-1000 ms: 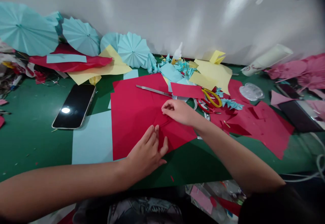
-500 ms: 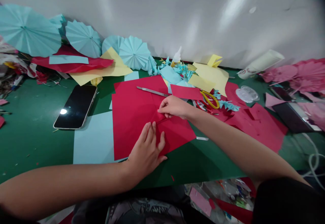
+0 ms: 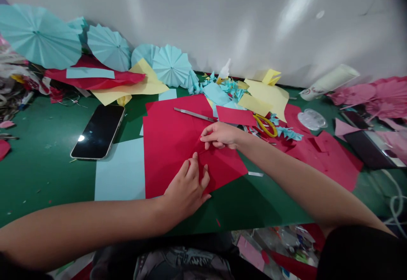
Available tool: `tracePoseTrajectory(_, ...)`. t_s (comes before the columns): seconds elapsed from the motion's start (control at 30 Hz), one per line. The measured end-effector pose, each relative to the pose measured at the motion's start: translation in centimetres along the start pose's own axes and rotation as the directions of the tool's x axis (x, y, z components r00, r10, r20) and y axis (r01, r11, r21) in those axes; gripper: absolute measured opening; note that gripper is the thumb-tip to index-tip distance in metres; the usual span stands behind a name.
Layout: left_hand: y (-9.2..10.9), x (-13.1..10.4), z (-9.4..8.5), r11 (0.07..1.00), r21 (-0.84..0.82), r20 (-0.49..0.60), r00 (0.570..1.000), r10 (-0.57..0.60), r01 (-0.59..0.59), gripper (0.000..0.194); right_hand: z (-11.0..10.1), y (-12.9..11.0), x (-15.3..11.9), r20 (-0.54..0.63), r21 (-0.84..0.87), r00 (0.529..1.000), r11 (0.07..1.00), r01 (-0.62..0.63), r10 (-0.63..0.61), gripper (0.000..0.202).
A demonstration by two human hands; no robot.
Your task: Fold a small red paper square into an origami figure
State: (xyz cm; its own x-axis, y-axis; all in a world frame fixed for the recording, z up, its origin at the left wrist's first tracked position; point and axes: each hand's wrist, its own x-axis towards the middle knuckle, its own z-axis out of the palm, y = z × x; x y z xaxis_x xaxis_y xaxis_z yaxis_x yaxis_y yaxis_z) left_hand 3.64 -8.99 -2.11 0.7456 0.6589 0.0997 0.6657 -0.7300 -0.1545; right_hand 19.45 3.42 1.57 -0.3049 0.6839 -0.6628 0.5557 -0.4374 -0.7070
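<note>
Red paper [image 3: 168, 144] lies at the middle of the green table, over a light blue sheet [image 3: 120, 172]. My left hand [image 3: 187, 182] rests on the lower part of the red paper, fingers apart, with nothing in it. My right hand [image 3: 219, 136] is above the red paper's right half, thumb and forefinger pinched together; whatever may be between them is too small to make out. A slim metal cutter [image 3: 194, 115] lies on the red paper just behind my right hand. A red strip [image 3: 235, 115] is near the right wrist.
A phone [image 3: 98, 131] lies to the left. Light blue folded fans [image 3: 171, 66] stand along the wall. Yellow-handled scissors [image 3: 265, 125], yellow paper [image 3: 269, 98] and red scraps [image 3: 330, 157] are to the right, with a white roll [image 3: 329, 81] behind.
My right hand has lifted slightly from the small red flap it was pinching, and my left fingers have spread somewhat. The whole view has shifted a little.
</note>
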Motion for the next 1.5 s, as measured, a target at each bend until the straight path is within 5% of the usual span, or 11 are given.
tracePoseTrajectory(0.23, 0.1, -0.1, 0.1, 1.0, -0.005, -0.014, 1.0, 0.003, -0.003, 0.06, 0.2, 0.9, -0.2, 0.008, 0.179, 1.0, 0.984, -0.011, 0.01, 0.013)
tracePoseTrajectory(0.53, 0.2, -0.2, 0.3, 1.0, 0.027, -0.059, 0.998, 0.007, -0.006, 0.056, 0.1, 2.5, -0.6, -0.025, 0.242, 0.997, 0.967, 0.077, -0.073, 0.009)
tracePoseTrajectory(1.07, 0.1, -0.1, 0.4, 0.999, -0.005, -0.055, 0.998, 0.034, -0.034, 0.054, 0.7, 2.4, -1.0, 0.049, 0.304, 0.998, 0.952, 0.028, -0.046, 0.016)
tracePoseTrajectory(1.5, -0.2, -0.3, 0.5, 0.999, -0.031, -0.09, 0.996, 0.008, -0.011, 0.051, 1.4, 3.1, -1.3, -0.098, 0.296, 0.988, 0.944, 0.143, -0.119, 0.027)
